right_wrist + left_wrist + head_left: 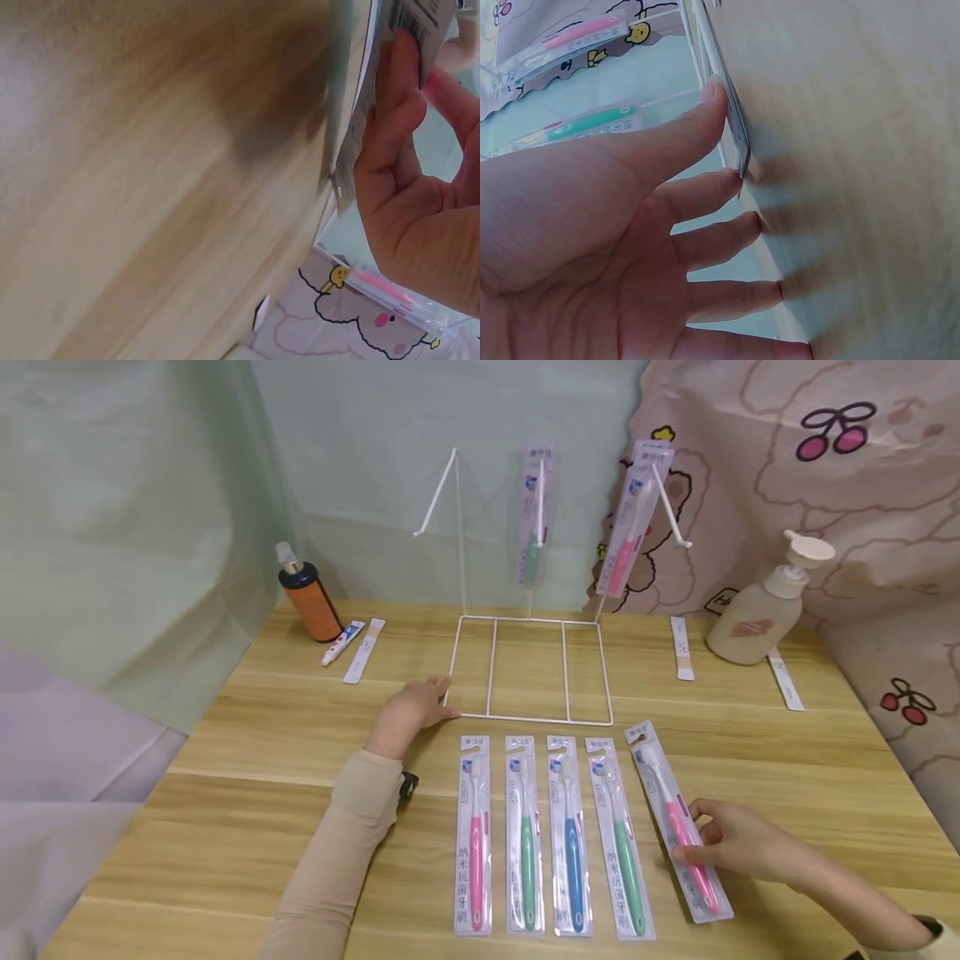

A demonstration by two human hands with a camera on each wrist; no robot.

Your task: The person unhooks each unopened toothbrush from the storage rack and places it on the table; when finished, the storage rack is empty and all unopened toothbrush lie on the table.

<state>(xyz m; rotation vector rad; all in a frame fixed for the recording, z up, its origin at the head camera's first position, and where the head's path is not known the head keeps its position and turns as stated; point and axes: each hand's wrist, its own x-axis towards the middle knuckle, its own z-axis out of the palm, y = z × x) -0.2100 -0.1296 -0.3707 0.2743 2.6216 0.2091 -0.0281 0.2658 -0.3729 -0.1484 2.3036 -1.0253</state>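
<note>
A white wire rack point(528, 670) stands mid-table. A green toothbrush pack point(534, 518) and a pink one point(633, 522) hang from its hooks. My left hand point(416, 706) rests with straight fingers on the table at the rack's front-left corner. In the left wrist view the left hand point(697, 202) has its thumb against the rack wire point(731, 120). Several packaged toothbrushes lie in a row in front of the rack: pink point(475, 835), green point(525, 837), blue point(572, 837), green point(622, 842). My right hand point(731, 839) pinches the rightmost pink pack point(675, 810); its fingers point(397, 112) curl round the pack's edge point(360, 135).
An orange-brown bottle point(307, 597), a small tube point(342, 643) and a paper strip point(365, 650) sit at the back left. A cream pump bottle point(761, 606) and two strips point(682, 647) point(785, 678) are at the back right. Curtains close in behind and on both sides.
</note>
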